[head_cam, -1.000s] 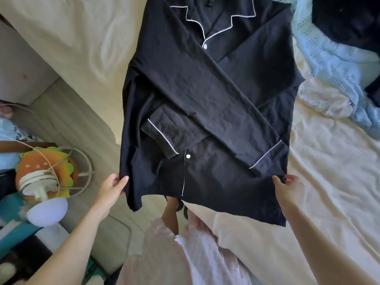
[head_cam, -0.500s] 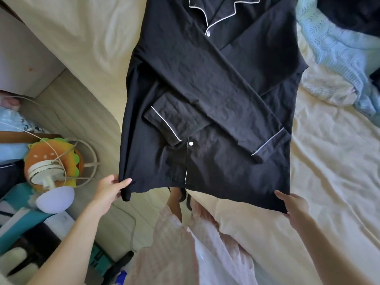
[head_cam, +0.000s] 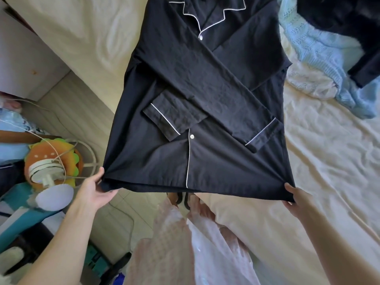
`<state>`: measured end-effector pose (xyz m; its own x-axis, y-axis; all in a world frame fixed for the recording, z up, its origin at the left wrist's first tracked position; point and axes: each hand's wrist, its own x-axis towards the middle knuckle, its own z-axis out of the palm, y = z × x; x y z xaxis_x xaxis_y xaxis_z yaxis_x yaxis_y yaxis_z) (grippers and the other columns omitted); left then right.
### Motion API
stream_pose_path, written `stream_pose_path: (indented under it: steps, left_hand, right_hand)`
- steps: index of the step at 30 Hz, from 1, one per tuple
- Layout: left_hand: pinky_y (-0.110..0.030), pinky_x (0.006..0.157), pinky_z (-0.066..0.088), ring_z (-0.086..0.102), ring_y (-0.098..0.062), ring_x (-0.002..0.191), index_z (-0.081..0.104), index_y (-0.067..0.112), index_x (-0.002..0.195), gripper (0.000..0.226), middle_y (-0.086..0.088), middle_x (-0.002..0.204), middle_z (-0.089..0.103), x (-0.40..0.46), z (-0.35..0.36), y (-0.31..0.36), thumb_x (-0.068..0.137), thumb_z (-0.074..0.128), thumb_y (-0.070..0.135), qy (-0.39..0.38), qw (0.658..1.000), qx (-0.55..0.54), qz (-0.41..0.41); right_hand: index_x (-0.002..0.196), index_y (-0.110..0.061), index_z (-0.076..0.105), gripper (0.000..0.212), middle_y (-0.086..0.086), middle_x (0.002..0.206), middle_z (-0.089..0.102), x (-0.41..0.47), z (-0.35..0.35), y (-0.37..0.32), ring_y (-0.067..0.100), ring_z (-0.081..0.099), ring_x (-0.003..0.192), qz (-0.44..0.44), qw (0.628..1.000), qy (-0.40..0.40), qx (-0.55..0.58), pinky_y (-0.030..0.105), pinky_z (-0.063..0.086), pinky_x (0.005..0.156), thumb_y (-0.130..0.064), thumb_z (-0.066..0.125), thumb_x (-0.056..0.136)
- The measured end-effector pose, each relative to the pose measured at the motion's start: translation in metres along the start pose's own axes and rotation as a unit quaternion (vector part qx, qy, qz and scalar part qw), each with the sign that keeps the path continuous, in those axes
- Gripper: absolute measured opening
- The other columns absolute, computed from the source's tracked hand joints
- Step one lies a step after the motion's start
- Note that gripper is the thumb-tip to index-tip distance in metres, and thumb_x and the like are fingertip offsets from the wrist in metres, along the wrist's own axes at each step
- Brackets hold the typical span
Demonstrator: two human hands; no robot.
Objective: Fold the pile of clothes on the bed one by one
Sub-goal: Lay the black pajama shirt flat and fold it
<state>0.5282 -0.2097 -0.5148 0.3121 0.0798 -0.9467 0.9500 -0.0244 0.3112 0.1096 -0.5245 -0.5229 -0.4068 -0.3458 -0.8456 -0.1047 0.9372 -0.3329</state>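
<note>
pinching one shirt (head_cam: pixel 205 99): two hands (head_cam: pixel 193 192)

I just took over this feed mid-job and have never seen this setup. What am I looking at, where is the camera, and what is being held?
No machine here: a person works with bare hands, filmed by a camera on their head, looking down. A black pyjama shirt lies on the cream bed, sleeves crossed over its front. The left hand and right hand each grip a bottom corner of its hem. A light blue knit and another dark garment wait further up the bed.
</note>
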Motion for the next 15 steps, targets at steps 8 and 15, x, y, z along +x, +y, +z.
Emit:
stream_pose_path:
  steps: [8,15]
  left_hand:
    - [-0.05,0.096,0.044,0.055,-0.037,0.112,0.053,0.006,0.118,0.028,-0.024,0.128,0.054,0.011,-0.001,-0.011,0.1,0.045,0.026,0.059,0.955,0.253,0.143]
    - [-0.016,0.043,0.041,0.057,-0.01,0.061,0.058,-0.007,0.106,0.017,-0.014,0.092,0.063,-0.001,-0.023,-0.017,0.09,0.056,0.0,-0.059,0.949,0.291,0.104]
  right_hand:
    - [0.131,0.001,0.043,0.046,0.009,0.132,0.05,0.0,-0.005,0.009,0.023,0.05,0.121,-0.012,1.0,0.005,0.027,0.027,0.044,0.087,-0.008,0.061,0.09]
    - [0.071,-0.009,0.044,0.033,0.004,0.072,0.047,-0.003,-0.008,0.025,0.015,0.047,0.056,-0.038,0.996,0.036,-0.077,0.012,0.042,0.038,-0.025,0.068,0.088]
